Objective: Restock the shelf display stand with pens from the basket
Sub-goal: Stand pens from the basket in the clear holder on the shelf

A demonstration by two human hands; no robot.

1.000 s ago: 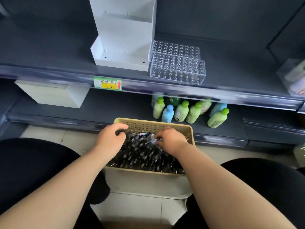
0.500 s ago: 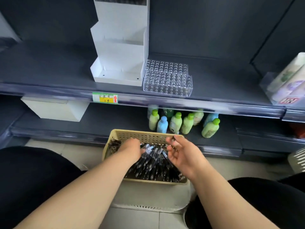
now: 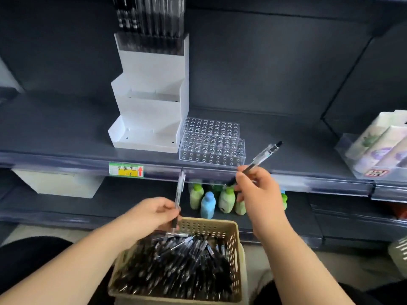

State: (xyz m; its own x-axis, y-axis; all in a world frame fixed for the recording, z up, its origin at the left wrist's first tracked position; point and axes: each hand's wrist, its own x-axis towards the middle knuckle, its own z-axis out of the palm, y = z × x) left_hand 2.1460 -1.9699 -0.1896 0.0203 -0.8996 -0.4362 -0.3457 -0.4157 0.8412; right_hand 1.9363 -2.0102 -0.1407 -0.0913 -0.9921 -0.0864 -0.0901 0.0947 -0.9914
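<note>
A beige perforated basket (image 3: 234,243) full of black pens (image 3: 176,267) sits low between my knees. My left hand (image 3: 154,213) pinches one pen (image 3: 179,194) upright above the basket's far rim. My right hand (image 3: 257,194) grips another pen (image 3: 263,156), tilted up to the right, just below the shelf edge. On the shelf stands a white tiered display stand (image 3: 152,111); its top tier holds several black pens (image 3: 152,16), the lower tiers look empty. Beside it sits a clear holed pen rack (image 3: 212,144), also empty.
A green and yellow price label (image 3: 126,170) is on the shelf edge. Small green and blue bottles (image 3: 208,204) stand on the lower shelf behind the basket. A white box (image 3: 59,183) sits lower left. Packaged goods (image 3: 383,146) fill a clear bin at right.
Both hands have risen out of the basket, each with a pen. The right hand has moved up toward the shelf edge. The view has tilted upward.
</note>
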